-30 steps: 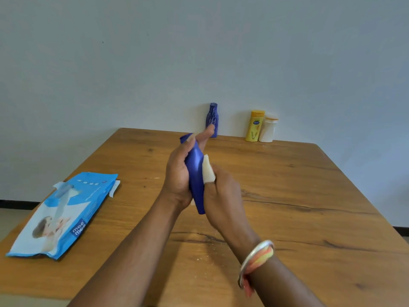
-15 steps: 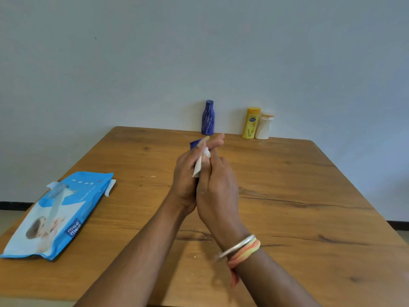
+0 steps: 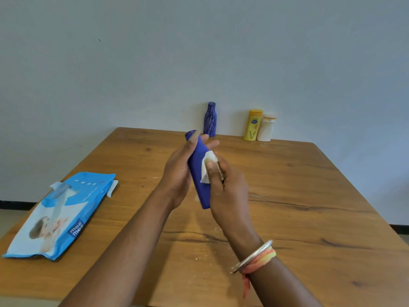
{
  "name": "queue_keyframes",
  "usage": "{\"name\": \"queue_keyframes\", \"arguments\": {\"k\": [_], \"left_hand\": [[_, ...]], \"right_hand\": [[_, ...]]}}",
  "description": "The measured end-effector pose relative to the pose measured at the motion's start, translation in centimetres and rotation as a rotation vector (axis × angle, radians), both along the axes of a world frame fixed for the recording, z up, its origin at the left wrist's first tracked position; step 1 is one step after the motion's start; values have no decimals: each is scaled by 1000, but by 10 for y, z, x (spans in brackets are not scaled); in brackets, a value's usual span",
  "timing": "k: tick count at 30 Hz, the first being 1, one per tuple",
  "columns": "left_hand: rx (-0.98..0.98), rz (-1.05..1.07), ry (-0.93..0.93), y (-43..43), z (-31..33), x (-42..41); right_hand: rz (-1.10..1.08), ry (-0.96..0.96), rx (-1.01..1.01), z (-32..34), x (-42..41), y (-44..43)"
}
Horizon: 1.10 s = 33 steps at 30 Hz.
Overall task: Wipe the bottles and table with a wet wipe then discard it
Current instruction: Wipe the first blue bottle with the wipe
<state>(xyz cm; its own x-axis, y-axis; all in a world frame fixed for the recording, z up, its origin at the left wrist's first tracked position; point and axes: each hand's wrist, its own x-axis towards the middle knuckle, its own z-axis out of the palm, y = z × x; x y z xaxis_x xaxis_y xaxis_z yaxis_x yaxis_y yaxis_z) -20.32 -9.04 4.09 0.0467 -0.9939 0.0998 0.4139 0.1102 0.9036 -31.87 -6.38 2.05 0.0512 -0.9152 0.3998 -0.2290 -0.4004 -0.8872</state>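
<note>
Two hands on one bottle here: fingers point(image 3: 211, 172) of the right hand point(image 3: 229, 191) pinch a folded wet wipe point(image 3: 206, 171) against a blue bottle point(image 3: 201, 191). The left hand point(image 3: 177, 173) curls round its upper half, holding it tilted above the desk point(image 3: 309, 196). Further out there's a wet-wipe pack point(image 3: 59, 213) at left. A dark blue bottle point(image 3: 209, 120), yellow bottle point(image 3: 252, 126) and white bottle point(image 3: 266, 130) stand along the far edge.
</note>
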Motion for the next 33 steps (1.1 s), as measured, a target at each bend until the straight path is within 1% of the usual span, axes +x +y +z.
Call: {"name": "queue_keyframes", "arguments": {"k": [1, 3, 6, 8, 10, 12, 13, 14, 16, 18, 19, 21, 22, 23, 25, 26, 29, 31, 33], "left_hand": [[21, 52, -21, 3, 2, -3], [14, 101, 7, 9, 3, -12], [6, 212, 115, 11, 6, -16], [-1, 234, 197, 10, 6, -13], [-35, 188, 219, 11, 4, -12], [-58, 136, 176, 15, 1, -17], [-66, 118, 160, 17, 1, -20], [-72, 116, 155, 18, 3, -23], [-91, 179, 176, 17, 11, -22], [-119, 234, 199, 14, 19, -14], [-132, 236, 191, 13, 22, -9], [-152, 180, 131, 13, 20, -2], [-153, 116, 86, 14, 16, 0], [-147, 35, 32, 15, 11, 1], [-124, -107, -49, 18, 3, -2], [-118, -144, -56, 19, 0, -2], [-142, -159, 3, 17, 2, 6], [-154, -158, 17, 15, 6, 10], [-168, -184, -43, 16, 7, 8]], "right_hand": [[-50, 46, -64, -2, -3, -1], [-123, 108, -166, -7, -2, 4], [-107, 93, -227, -20, 6, 21], [-95, 83, -249, -29, 5, 31], [-79, 35, -154, -28, 1, 35], [-19, 5, -22, -18, 0, 30], [6, 8, 12, -10, -1, 27], [30, 13, 20, -3, -2, 25], [107, 25, -22, 7, -2, 23], [180, 21, -25, 4, -2, 30], [223, -27, 25, 1, -3, 36], [310, -250, 270, -3, -4, 43], [331, -354, 413, -3, -5, 42], [355, -431, 515, -1, -5, 39], [389, -547, 609, 7, -9, 30], [423, -615, 631, 11, -12, 27], [556, -852, 769, 18, -16, 30], [623, -927, 869, 12, -15, 36], [646, -936, 889, 9, -15, 33]]}}
